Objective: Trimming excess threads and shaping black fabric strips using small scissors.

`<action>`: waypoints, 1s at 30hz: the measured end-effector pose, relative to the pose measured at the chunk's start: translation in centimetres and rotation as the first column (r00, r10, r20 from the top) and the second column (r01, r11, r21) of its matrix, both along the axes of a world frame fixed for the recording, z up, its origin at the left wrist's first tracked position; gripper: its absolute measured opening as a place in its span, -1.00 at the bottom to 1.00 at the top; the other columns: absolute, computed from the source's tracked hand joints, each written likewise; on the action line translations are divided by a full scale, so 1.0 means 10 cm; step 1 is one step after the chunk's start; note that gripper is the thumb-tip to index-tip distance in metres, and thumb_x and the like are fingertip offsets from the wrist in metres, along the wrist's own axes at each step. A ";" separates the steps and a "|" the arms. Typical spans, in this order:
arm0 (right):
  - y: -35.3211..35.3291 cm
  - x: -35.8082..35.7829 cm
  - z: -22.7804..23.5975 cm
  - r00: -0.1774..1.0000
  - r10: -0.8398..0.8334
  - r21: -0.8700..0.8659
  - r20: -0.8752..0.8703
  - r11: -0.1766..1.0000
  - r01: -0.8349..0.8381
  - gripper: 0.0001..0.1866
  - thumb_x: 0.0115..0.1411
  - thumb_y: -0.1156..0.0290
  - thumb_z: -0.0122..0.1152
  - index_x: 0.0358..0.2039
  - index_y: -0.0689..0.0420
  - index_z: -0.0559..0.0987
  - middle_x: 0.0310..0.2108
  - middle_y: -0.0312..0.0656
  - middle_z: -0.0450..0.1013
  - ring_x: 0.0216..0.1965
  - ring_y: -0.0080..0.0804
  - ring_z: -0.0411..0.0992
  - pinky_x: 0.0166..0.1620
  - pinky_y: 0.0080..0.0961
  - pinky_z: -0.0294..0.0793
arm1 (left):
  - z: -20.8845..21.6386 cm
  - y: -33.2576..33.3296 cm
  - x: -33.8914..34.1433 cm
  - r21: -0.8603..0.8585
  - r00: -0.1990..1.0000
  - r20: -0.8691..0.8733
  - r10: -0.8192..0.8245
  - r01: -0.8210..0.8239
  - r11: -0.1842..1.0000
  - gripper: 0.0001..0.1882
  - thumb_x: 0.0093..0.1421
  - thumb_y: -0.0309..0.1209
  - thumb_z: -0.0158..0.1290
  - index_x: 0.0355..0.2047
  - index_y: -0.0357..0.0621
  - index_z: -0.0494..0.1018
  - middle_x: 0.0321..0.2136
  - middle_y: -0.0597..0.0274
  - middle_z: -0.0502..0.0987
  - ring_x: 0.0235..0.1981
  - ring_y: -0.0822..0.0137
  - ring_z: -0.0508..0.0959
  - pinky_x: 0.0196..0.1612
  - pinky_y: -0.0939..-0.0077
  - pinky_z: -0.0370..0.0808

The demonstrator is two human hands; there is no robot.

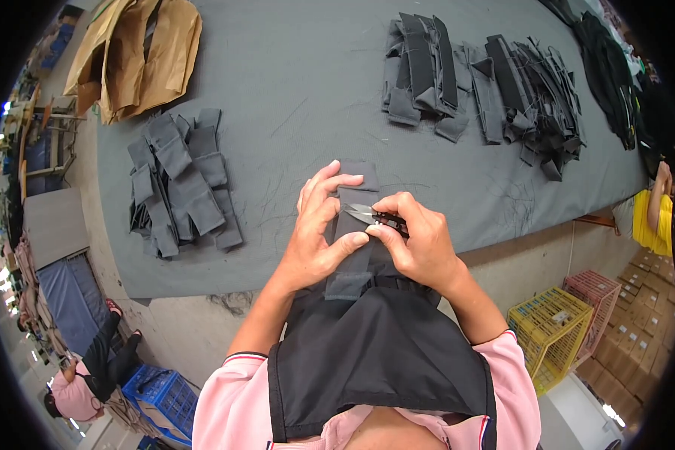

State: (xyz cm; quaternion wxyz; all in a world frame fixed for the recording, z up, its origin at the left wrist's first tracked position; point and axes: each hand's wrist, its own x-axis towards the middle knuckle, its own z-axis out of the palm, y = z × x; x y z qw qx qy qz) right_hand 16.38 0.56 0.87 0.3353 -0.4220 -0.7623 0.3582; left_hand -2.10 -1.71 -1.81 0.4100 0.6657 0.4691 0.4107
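While the grey cloth-covered table (292, 45) bears a strip bundle (176, 161) at ten o'clock and strip heaps (536, 105) towards two, which of them finished I cannot tell, one dark fabric strip (355, 260) seems in work at centre, between near edge at six and open room at twelve, left hand (315, 236) curled there, its pinch unclear, right hand (420, 236) gripping thread snips (376, 216).

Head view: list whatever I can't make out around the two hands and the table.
In the head view:
Snips: handles partly hidden by the right hand.
Grey strip: partly covered by the left hand.
Any thread at the snips' tips: too fine to tell.
Left pile of strips: lower pieces hidden under upper ones.
Dark clothing, upper right: partly lost in the lens's dark rim.
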 end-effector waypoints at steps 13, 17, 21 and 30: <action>-0.04 0.02 -0.06 0.978 -0.127 -0.146 -0.167 0.984 0.103 -0.83 -0.08 0.59 0.29 -0.41 0.21 0.51 -0.49 -0.25 0.29 -0.56 -0.52 0.34 -0.52 -0.60 0.35 | -0.09 -0.03 0.02 -0.015 0.999 0.035 -0.007 0.007 1.000 -0.65 0.02 -0.18 0.17 -0.40 -0.24 0.41 0.09 0.11 0.31 0.26 -0.05 0.04 0.22 0.02 -0.07; -0.20 0.08 -0.04 0.920 -0.325 -0.372 -0.219 0.900 0.229 -0.79 -0.10 0.63 0.29 -0.39 0.20 0.51 -0.45 -0.30 0.28 -0.53 -0.64 0.27 -0.48 -0.70 0.26 | 0.01 0.02 0.02 -0.090 0.987 0.122 0.106 -0.096 0.991 -0.71 0.05 -0.26 0.14 -0.46 -0.26 0.38 0.06 0.11 0.33 0.18 0.06 0.20 0.19 0.15 0.07; -0.36 0.10 0.15 0.985 -0.115 -0.008 -0.127 0.993 0.115 -0.57 -0.27 0.52 0.44 -0.29 0.12 0.53 -0.48 -0.23 0.32 -0.57 -0.45 0.26 -0.56 -0.61 0.27 | -0.09 0.24 0.00 -0.453 0.864 0.202 0.461 -0.335 0.826 -0.74 0.12 -0.39 0.08 -0.59 -0.25 0.27 -0.06 0.28 0.37 -0.29 0.56 0.31 -0.20 0.67 0.30; -0.18 -0.05 -0.02 0.998 -0.052 0.366 -0.031 0.929 0.060 -0.73 -0.20 0.60 0.29 -0.39 0.15 0.55 -0.62 -0.27 0.23 -0.68 -0.40 0.26 -0.64 -0.52 0.22 | -0.11 0.44 0.11 -0.609 0.746 0.457 0.485 -0.136 0.782 -0.59 0.28 -0.10 -0.08 -0.45 -0.25 0.32 -0.01 0.26 0.34 -0.16 0.52 0.31 -0.02 0.61 0.21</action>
